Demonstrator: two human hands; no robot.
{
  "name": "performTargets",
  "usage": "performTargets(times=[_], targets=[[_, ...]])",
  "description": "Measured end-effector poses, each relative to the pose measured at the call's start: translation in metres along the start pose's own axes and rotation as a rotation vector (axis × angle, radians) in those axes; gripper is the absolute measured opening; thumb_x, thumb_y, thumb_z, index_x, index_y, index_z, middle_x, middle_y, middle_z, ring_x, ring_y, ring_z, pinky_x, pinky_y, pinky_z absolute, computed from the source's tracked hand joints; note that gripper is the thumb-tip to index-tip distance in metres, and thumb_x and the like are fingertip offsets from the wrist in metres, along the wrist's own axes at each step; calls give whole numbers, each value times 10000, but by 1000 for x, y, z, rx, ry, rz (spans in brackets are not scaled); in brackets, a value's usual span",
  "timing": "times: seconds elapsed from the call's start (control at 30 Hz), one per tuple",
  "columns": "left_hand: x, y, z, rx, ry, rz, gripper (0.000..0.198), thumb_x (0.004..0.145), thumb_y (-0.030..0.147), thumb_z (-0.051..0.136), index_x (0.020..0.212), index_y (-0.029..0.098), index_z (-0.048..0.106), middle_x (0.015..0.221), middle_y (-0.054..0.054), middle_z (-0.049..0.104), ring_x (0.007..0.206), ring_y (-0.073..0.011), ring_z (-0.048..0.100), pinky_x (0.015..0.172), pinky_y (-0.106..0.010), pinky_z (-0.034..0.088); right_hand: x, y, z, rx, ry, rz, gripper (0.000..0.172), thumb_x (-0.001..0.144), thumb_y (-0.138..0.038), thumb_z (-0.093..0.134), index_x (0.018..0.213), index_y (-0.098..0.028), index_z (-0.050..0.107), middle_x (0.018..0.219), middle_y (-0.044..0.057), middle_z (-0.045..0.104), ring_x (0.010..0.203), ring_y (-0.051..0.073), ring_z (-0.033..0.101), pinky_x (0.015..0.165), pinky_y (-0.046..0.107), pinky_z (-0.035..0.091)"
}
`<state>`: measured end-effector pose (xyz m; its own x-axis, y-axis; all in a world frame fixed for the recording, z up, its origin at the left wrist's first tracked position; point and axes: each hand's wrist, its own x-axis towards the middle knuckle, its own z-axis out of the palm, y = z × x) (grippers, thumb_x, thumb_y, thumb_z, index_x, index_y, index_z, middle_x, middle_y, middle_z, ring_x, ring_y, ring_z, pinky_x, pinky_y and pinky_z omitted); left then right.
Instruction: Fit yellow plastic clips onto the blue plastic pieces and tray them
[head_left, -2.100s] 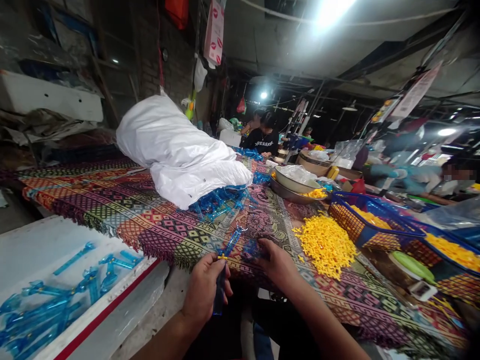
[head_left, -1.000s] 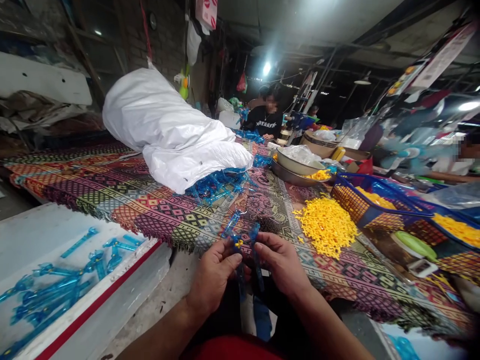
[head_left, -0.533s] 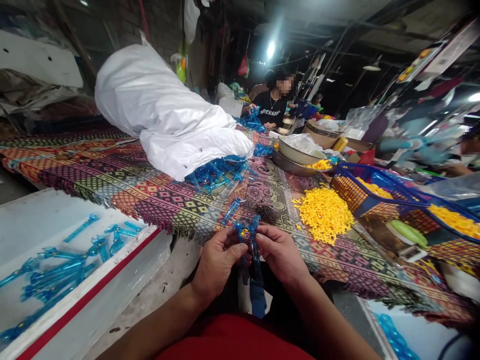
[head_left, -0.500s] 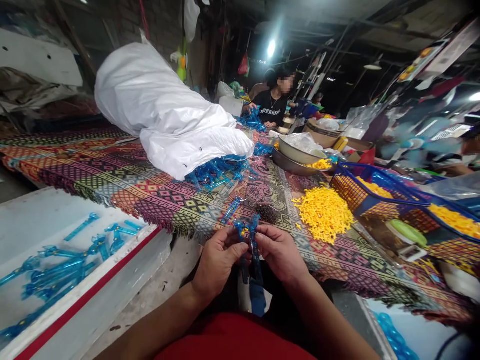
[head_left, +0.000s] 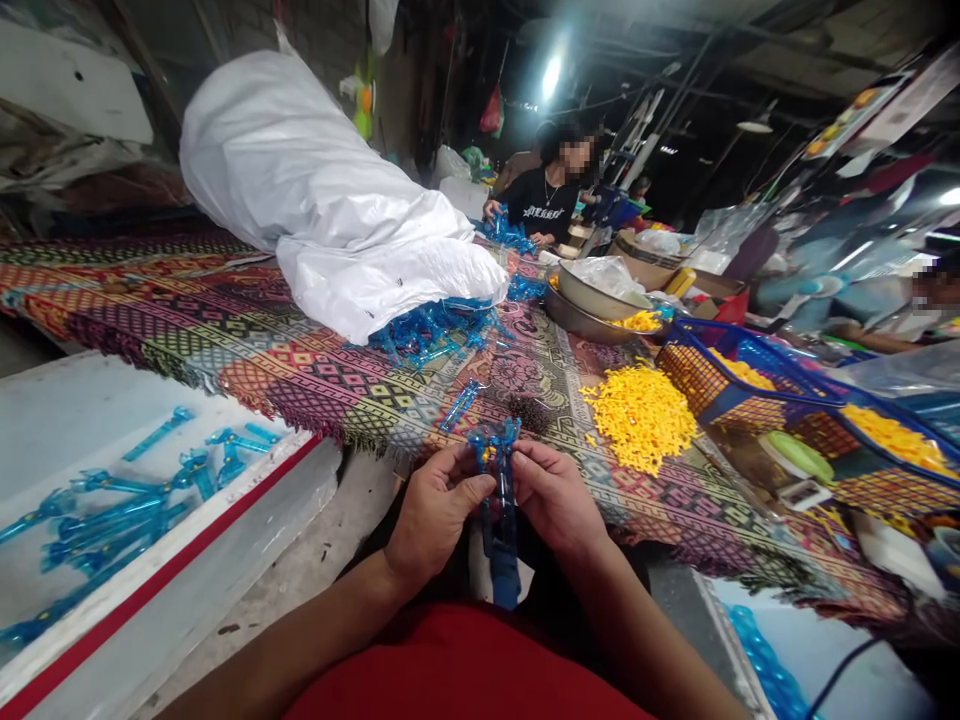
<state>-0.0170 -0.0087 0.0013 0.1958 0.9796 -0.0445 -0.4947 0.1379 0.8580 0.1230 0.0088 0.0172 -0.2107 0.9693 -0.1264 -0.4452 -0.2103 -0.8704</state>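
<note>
My left hand (head_left: pixel 442 505) is closed, thumb and fingers pinching the left side of a clear blue plastic part (head_left: pixel 505 485) with small yellow bits near its top. From the other side, my right hand (head_left: pixel 559 492) grips the same part between thumb and fingertips. Both hands are just off the table's near edge, above my lap. Beyond them on the patterned cloth (head_left: pixel 315 385) lie a loose blue plastic piece (head_left: pixel 460 405) and a heap of tiny dark pieces (head_left: pixel 531 412). My fingers hide some of the held part.
A white sack (head_left: pixel 330 190) spills blue parts (head_left: pixel 435 330). Right of centre are a yellow heap (head_left: pixel 641 418), stacked bowls (head_left: pixel 592 320) and blue baskets (head_left: pixel 739 370). A white foam box (head_left: pixel 225 560) with blue parts stands at left. A co-worker (head_left: pixel 551 195) sits across.
The blue plastic in my hands is more upright, and its lower lengths lie closer together. Both hands keep their hold. The whole view has shifted slightly.
</note>
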Motion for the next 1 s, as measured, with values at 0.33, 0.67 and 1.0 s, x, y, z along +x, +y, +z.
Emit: performTargets(times=[0.33, 0.67, 1.0], targets=[[-3, -1, -2, -42, -19, -76, 208, 797, 311, 558, 925, 147, 550, 807, -17, 602, 530, -120, 601, 458, -261, 516, 1, -10, -23, -396, 64, -138, 250, 732, -360, 667, 912, -186, 660, 716, 19, 672, 554, 127, 574, 548, 262, 452], [-2, -3, -1, 135, 1, -111, 215, 841, 320, 422, 728, 151, 495, 457, 16, 525, 319, -95, 458, 290, -173, 325, 43, -18, -46, -1861, 124, -421, 182, 831, -259, 538, 851, -155, 686, 861, 110, 644, 813, 222, 602, 707, 320, 455], [-1, -2, -5, 394, -37, -34, 207, 861, 316, 393, 725, 176, 465, 477, 48, 501, 325, -80, 442, 302, -167, 309, 3, -12, -13, -1275, -2, -794, 117, 845, -197, 550, 923, -189, 637, 860, 50, 617, 809, 151, 588, 697, 265, 492]])
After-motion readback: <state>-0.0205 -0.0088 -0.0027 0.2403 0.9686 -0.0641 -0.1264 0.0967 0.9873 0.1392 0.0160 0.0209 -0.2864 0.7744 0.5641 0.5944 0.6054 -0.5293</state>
